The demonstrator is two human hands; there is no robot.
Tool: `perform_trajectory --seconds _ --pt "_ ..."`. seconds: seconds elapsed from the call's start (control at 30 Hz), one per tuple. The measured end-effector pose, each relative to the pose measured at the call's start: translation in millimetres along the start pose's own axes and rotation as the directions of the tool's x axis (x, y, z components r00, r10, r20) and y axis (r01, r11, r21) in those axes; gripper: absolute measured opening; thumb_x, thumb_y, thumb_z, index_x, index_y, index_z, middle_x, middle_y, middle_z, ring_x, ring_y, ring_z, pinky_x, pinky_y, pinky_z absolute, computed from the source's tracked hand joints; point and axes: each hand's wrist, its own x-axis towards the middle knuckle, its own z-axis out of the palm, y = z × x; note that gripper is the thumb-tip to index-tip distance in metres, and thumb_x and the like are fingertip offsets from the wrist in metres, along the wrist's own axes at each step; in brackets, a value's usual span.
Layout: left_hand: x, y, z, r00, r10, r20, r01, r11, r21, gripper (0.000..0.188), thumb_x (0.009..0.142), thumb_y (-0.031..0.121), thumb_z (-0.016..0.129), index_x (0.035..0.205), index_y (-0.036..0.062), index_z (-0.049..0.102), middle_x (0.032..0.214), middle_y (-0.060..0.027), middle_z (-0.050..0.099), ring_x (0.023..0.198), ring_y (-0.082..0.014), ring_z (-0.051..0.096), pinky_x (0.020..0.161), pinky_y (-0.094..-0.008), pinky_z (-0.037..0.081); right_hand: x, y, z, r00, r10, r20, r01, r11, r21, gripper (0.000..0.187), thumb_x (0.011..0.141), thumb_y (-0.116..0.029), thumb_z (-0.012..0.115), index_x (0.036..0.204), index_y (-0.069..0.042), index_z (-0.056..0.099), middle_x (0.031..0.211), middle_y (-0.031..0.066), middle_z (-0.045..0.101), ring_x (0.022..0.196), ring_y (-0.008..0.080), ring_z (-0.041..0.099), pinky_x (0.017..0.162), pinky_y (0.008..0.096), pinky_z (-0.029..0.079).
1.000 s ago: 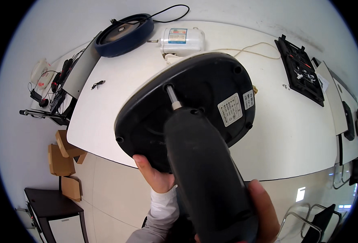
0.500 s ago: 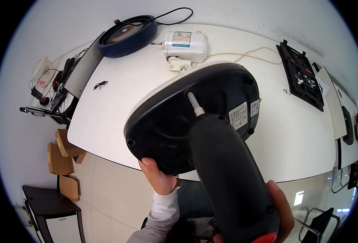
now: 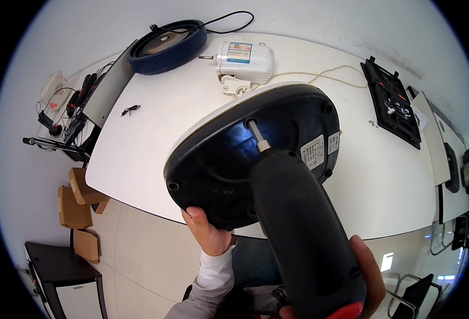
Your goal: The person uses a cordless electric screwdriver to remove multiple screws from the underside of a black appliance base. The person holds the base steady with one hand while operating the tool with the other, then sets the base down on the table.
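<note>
My left hand (image 3: 208, 235) grips the near left rim of an oval fan base (image 3: 208, 170), tilted so its black underside faces me. The pale upper shell shows along the far edge. My right hand (image 3: 371, 274) is wrapped round a black cordless screwdriver (image 3: 301, 223) with a red part at its lower end; most of the fingers are hidden behind it. Its metal bit (image 3: 254, 133) reaches into a recessed hole in the underside, and the tip is out of sight. A bluish light falls on the black plastic beside the bit.
Beyond the base, a white fan motor (image 3: 242, 61) with a cord lies on the white table (image 3: 139, 154). A dark blue round base (image 3: 165, 58) stands at the far left, near a short black cable (image 3: 130, 110). An open black tool case (image 3: 391, 103) and small metal pieces (image 3: 373, 124) are at right.
A bluish light now shines on the underside near the bit. Both hands, the base and the screwdriver keep nearly the same position; the view has shifted slightly.
</note>
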Motion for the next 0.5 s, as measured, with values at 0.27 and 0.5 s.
perform_trajectory --seconds 0.27,0.5 --pt "0 -1 1 1.000 -0.005 0.001 0.005 1.000 -0.017 0.082 0.083 0.056 0.059 0.136 0.0016 0.029 0.131 -0.0132 0.046 0.115 -0.0260 0.052 0.095 -0.0377 0.046 -9 19 6 0.993 -0.099 -0.061 0.105 0.989 0.103 0.088 0.069 -0.017 0.079 0.136 0.007 0.027 0.131 0.0277 0.044 0.106 0.0366 0.059 0.089 0.0356 0.049" --pt "0 -1 0 1.000 0.012 0.007 -0.012 1.000 0.001 0.079 0.085 0.055 0.055 0.137 0.0019 0.029 0.131 -0.0130 0.045 0.116 -0.0258 0.051 0.096 -0.0377 0.045 -12 20 14 0.988 -0.086 -0.130 0.100 0.989 0.104 0.087 0.068 -0.016 0.080 0.135 0.007 0.030 0.128 0.0275 0.049 0.104 0.0357 0.060 0.087 0.0355 0.050"
